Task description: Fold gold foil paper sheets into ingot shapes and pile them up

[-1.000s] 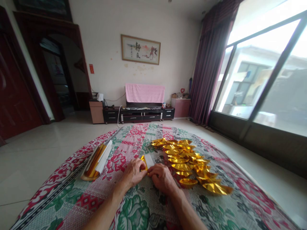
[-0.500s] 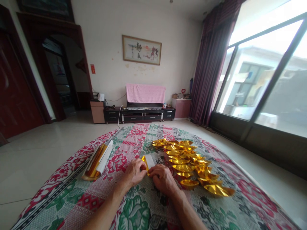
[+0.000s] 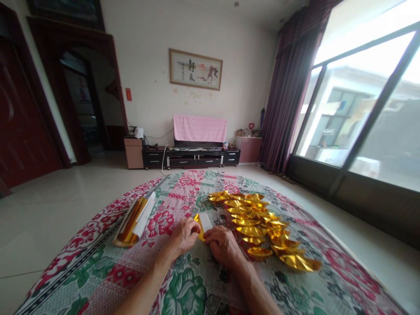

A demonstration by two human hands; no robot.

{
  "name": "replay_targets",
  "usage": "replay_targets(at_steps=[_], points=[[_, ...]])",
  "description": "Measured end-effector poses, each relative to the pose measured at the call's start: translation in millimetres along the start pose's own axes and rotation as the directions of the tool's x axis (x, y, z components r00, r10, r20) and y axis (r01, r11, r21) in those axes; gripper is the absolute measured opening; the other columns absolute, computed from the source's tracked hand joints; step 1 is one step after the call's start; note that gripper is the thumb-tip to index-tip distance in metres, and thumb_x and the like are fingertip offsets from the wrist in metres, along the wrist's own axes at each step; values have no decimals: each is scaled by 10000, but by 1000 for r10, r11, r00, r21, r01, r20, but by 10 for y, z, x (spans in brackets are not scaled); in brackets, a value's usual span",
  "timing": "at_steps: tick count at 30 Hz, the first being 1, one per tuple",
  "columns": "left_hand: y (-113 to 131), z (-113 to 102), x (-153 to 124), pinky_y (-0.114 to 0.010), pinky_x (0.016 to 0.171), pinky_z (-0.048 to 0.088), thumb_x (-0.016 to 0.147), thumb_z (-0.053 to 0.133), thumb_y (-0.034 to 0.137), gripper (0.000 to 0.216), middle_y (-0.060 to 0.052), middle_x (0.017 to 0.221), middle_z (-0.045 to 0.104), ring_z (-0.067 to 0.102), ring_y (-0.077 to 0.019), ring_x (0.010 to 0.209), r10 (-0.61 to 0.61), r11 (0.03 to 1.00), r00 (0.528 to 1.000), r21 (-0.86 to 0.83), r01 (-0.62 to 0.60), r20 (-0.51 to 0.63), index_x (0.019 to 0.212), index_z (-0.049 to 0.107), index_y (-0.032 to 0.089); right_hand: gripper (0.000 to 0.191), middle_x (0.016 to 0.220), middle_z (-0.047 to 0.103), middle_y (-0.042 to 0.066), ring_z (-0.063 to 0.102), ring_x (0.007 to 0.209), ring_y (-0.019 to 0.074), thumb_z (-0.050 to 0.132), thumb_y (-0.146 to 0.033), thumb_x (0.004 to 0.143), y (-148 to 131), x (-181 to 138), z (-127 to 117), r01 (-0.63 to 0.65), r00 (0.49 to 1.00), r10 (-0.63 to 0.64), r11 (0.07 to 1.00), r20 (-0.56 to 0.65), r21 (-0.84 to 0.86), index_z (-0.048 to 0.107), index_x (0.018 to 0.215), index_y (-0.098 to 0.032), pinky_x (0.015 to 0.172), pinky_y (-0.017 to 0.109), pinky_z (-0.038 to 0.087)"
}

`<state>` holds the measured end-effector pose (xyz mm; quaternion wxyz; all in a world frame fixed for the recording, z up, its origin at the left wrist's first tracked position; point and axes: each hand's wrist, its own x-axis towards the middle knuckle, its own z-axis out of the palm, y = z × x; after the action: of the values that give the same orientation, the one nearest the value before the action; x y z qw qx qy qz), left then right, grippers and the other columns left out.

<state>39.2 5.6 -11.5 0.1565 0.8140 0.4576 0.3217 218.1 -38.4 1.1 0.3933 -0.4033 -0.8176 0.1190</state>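
A partly folded sheet of gold foil paper [image 3: 205, 222], white on its back, lies on the cloth between my hands. My left hand [image 3: 184, 236] pinches its left edge, with a gold strip showing by the fingertips. At the near right corner, the curled fingers of my right hand [image 3: 225, 246] close on the same sheet. Several folded gold paper ingots [image 3: 251, 231] stand in rows to the right of my right hand. Left of my left hand lies a loosely rolled stack of gold and white paper sheets [image 3: 136, 221].
A flowered cloth [image 3: 183, 288] in red, green and white covers the round table. Beyond it, a low black TV cabinet [image 3: 197, 157] stands against the wall, with a pink cloth [image 3: 200, 128] over the screen. A large window [image 3: 370, 100] is on the right.
Both hands stay in nearly the same place. A little more gold shows on the sheet between the fingers. The whole view has shifted very slightly.
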Motion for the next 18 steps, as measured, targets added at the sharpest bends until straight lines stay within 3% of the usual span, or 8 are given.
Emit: replay_targets(at_steps=[3,6,11,18], points=[[1,-38,-13,-265,804,411,650,450,50,223,-22,808,612,546,-153,834,17,999,999,-36,-18,-32,744,603,182,306,833,693,-5,608,788,110,439,-47,653,-13,0,-10,-3,1000,3,1000,7,-1,690,690,-218,839,252,408],[-19,-102,-35,-237,732,426,638,430,46,211,-8,730,616,558,-134,741,-33,995,989,-100,18,-145,688,591,173,298,850,691,-11,600,798,112,445,-56,658,-27,2,-15,-16,1000,16,1000,18,-10,688,701,-222,844,250,396],[-84,-147,-37,-217,649,414,650,446,79,154,4,664,601,548,-119,649,-136,990,929,-81,114,-345,647,569,170,306,891,683,-20,579,843,123,446,-62,657,-108,13,-8,-47,997,50,997,51,-68,685,745,-230,862,249,366],[-42,-119,-39,-228,666,409,710,470,113,153,-8,721,615,559,-125,686,-81,995,966,44,94,-247,747,603,178,258,847,647,38,546,856,167,448,-89,634,-300,69,146,-120,987,143,957,70,-262,647,764,-190,826,261,366]])
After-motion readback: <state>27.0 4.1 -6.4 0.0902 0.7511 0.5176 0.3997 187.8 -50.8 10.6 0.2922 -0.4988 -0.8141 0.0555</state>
